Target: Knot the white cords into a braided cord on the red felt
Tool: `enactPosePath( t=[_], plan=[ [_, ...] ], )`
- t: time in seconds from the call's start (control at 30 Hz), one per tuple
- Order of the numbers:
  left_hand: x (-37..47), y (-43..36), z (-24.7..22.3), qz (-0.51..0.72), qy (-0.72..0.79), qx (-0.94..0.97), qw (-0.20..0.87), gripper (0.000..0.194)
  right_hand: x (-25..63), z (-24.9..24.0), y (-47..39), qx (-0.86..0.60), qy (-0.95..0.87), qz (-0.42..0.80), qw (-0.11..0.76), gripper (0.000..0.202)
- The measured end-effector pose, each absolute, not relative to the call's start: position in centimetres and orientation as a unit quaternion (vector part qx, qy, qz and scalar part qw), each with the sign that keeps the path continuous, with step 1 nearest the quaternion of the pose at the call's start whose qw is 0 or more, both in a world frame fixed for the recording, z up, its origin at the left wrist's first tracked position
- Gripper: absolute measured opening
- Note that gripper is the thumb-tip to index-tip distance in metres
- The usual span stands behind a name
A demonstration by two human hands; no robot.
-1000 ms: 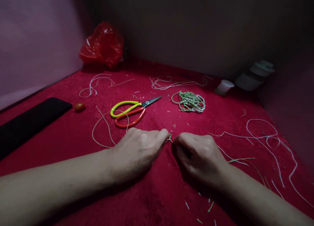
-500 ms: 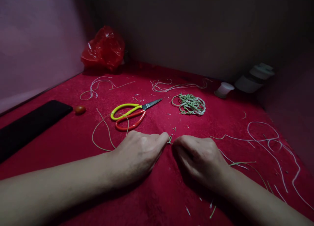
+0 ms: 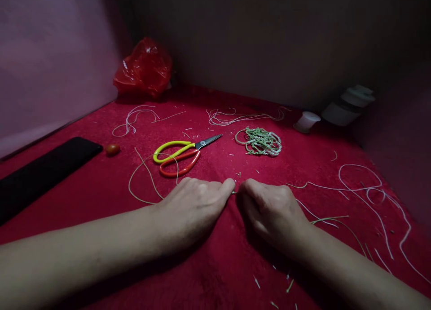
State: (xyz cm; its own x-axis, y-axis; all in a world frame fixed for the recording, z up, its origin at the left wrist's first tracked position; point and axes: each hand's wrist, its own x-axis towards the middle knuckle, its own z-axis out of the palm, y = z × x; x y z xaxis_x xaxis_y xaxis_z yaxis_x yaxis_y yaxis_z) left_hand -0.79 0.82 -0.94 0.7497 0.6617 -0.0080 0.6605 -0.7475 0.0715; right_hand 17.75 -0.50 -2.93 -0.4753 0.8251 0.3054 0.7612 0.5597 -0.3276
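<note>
My left hand [image 3: 198,202] and my right hand [image 3: 271,209] meet low over the red cloth, both closed in a pinch with only a small gap between them. A short bit of thin cord [image 3: 234,192] spans that gap, its ends hidden in my fingers. From beneath my left hand a tan cord [image 3: 134,193] loops out to the left. White and green cords [image 3: 328,220] trail out past my right wrist. Beyond my hands lie scissors [image 3: 182,155] with one yellow and one red handle, and a bundle of green-and-white braided cord [image 3: 261,141].
A red plastic bag [image 3: 144,69] stands at the back left. Nearer are a black flat case [image 3: 50,175] and a small orange-red oval object [image 3: 112,149]. At back right are a spool [image 3: 307,121] and a white container [image 3: 348,105]. Loose white thread [image 3: 360,191] and clippings litter the cloth.
The small green loop that showed between my fingertips has pulled down to a short, nearly straight bit of cord. My hands have drawn slightly closer together.
</note>
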Motion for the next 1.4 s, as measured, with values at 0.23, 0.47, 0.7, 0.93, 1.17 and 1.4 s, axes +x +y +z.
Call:
enactPosePath(
  t=[0.23,0.47,0.7,0.93,1.17,1.4],
  plan=[
    [-0.7,0.9,-1.3,-0.011,0.359,0.933,0.012,0.008,17.5,-2.9,-0.8,-0.478,-0.849,0.049,0.220,0.013],
    [-0.3,1.0,-1.1,-0.039,0.367,0.930,-0.001,0.013,17.5,-3.1,-0.6,-0.480,-0.851,0.018,0.213,0.013],
    [-0.3,1.0,-1.1,-0.022,0.397,0.917,-0.019,0.017,17.5,-3.1,-0.5,-0.501,-0.842,0.024,0.198,0.013],
    [-0.8,1.0,-1.1,0.024,0.430,0.902,-0.026,0.019,17.6,-2.4,-0.5,-0.523,-0.821,0.097,0.207,0.012],
    [-1.1,1.0,-0.3,0.017,0.417,0.908,-0.031,0.024,17.8,-0.7,-1.7,-0.550,-0.781,0.141,0.260,0.012],
    [-1.3,0.9,-0.4,0.027,0.401,0.915,-0.030,0.026,19.4,0.5,-4.0,-0.610,-0.739,0.084,0.273,0.012]
  ],
)
